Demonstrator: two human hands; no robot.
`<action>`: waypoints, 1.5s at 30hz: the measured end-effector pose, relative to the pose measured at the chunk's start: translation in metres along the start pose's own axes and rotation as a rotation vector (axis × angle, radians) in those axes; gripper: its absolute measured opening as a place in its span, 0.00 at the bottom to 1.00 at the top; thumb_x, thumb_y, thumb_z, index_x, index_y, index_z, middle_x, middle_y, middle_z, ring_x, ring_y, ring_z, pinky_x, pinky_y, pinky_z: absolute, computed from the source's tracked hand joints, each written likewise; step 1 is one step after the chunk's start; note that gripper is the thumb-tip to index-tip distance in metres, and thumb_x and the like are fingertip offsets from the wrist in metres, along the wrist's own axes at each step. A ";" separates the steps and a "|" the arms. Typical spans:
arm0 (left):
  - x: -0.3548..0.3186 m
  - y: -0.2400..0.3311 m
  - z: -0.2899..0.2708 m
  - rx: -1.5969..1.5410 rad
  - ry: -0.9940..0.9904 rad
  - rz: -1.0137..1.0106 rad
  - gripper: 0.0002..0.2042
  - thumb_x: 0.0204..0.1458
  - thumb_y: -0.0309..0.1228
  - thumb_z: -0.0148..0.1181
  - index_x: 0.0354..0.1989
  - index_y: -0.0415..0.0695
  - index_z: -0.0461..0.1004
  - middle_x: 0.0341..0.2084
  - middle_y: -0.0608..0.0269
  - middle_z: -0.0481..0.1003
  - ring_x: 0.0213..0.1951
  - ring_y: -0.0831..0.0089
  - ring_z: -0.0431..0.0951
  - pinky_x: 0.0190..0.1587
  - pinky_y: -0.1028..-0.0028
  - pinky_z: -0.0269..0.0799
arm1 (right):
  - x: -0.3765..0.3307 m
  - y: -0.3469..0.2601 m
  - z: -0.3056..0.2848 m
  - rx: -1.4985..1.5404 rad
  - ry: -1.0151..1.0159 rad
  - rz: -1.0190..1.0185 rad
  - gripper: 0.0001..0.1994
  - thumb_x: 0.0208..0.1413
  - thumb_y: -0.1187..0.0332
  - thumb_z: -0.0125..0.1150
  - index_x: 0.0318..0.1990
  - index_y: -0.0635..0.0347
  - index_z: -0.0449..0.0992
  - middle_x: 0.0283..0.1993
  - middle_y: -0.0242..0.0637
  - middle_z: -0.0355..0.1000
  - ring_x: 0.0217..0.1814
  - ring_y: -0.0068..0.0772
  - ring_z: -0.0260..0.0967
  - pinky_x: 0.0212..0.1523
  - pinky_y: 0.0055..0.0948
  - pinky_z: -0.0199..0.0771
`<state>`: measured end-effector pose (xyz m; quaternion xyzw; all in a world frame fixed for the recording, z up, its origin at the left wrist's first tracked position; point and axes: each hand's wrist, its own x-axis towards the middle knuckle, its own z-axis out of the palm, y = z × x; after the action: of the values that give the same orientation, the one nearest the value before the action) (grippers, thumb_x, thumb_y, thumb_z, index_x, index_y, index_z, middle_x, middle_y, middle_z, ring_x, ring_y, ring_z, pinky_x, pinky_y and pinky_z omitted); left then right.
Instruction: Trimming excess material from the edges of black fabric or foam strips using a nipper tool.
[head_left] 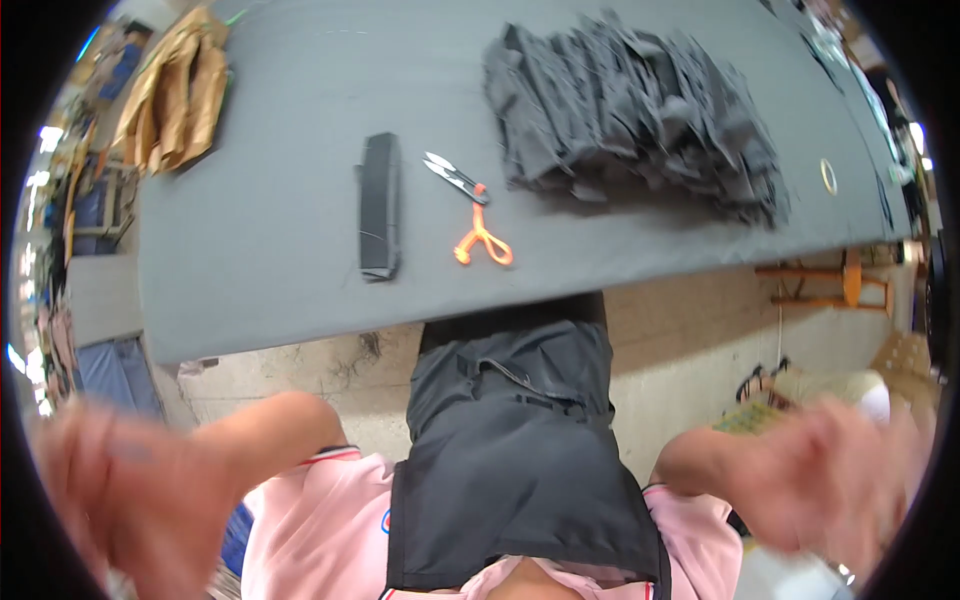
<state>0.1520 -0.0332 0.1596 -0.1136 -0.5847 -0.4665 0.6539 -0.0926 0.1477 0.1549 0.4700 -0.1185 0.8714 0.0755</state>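
Both of my hands are raised to the sides, off the table and close to the view's rim. My left hand (125,490) is at the lower left, and motion smears its fingers. At the lower right, my right hand (835,475) is blurred as well. I make out nothing held in either one. On the grey-covered table (270,90) lies a folded strip of dark grey fabric (379,205). Beside it are thread snips (455,178) with an orange cord loop (483,238). A large heap of dark grey fabric pieces (630,115) spreads to the right.
Brown folded material (180,90) sits at the table's far left. A yellowish ring (828,177) lies near the right end. Beyond the table's near edge, a wooden stool (845,285) and cardboard boxes (905,365) stand at the right.
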 end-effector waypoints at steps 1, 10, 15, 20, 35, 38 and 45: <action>-0.013 0.009 -0.030 0.192 0.290 -0.034 0.06 0.46 0.24 0.52 0.32 0.42 0.73 0.36 0.61 0.71 0.42 0.71 0.68 0.48 0.76 0.59 | -0.020 0.019 -0.006 -0.248 0.061 0.391 0.04 0.52 0.80 0.55 0.36 0.66 0.71 0.32 0.35 0.71 0.27 0.20 0.67 0.29 0.18 0.69; -0.157 -0.169 -0.110 1.345 -0.094 -1.044 0.12 0.50 0.33 0.57 0.41 0.41 0.75 0.33 0.58 0.75 0.33 0.67 0.76 0.38 0.69 0.72 | -0.192 0.191 -0.064 -1.152 -0.862 0.725 0.11 0.45 0.70 0.64 0.36 0.61 0.69 0.36 0.39 0.67 0.37 0.41 0.66 0.37 0.35 0.68; -0.155 -0.192 -0.117 1.179 -0.141 -1.452 0.13 0.49 0.38 0.56 0.34 0.41 0.77 0.29 0.57 0.78 0.34 0.64 0.78 0.40 0.68 0.71 | -0.221 0.216 -0.079 -1.442 -1.165 0.623 0.13 0.45 0.67 0.64 0.35 0.61 0.68 0.35 0.36 0.63 0.37 0.39 0.63 0.40 0.33 0.69; -0.145 -0.192 -0.105 1.173 -0.192 -1.441 0.11 0.47 0.36 0.58 0.34 0.42 0.77 0.30 0.60 0.78 0.36 0.64 0.78 0.41 0.67 0.72 | -0.219 0.220 -0.097 -1.360 -1.043 0.749 0.07 0.49 0.71 0.58 0.35 0.63 0.70 0.33 0.38 0.67 0.35 0.40 0.67 0.37 0.31 0.71; -0.190 -0.162 -0.023 0.220 0.122 -1.321 0.06 0.50 0.24 0.54 0.34 0.45 0.64 0.28 0.71 0.68 0.27 0.85 0.65 0.24 0.83 0.61 | -0.209 0.155 -0.048 -0.635 -0.165 1.534 0.16 0.47 0.67 0.65 0.37 0.61 0.63 0.26 0.26 0.63 0.25 0.15 0.55 0.24 0.17 0.59; -0.181 -0.147 -0.010 -0.161 0.467 -1.530 0.09 0.50 0.23 0.55 0.37 0.45 0.63 0.28 0.69 0.67 0.26 0.84 0.67 0.25 0.82 0.64 | -0.205 0.147 -0.055 -0.433 -0.088 1.658 0.13 0.50 0.69 0.62 0.35 0.60 0.62 0.24 0.24 0.60 0.23 0.12 0.53 0.21 0.16 0.55; -0.189 -0.139 -0.013 -0.607 0.480 -1.370 0.27 0.55 0.32 0.53 0.61 0.44 0.51 0.48 0.44 0.69 0.42 0.63 0.76 0.44 0.68 0.76 | -0.180 0.086 -0.038 -0.633 -0.282 1.468 0.06 0.62 0.68 0.46 0.36 0.61 0.67 0.19 0.22 0.56 0.17 0.08 0.47 0.17 0.13 0.48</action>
<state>0.0799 -0.0275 -0.0640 0.2025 -0.2141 -0.9169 0.2693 -0.0456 0.0715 -0.0275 0.3342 -0.6461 0.5563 -0.4018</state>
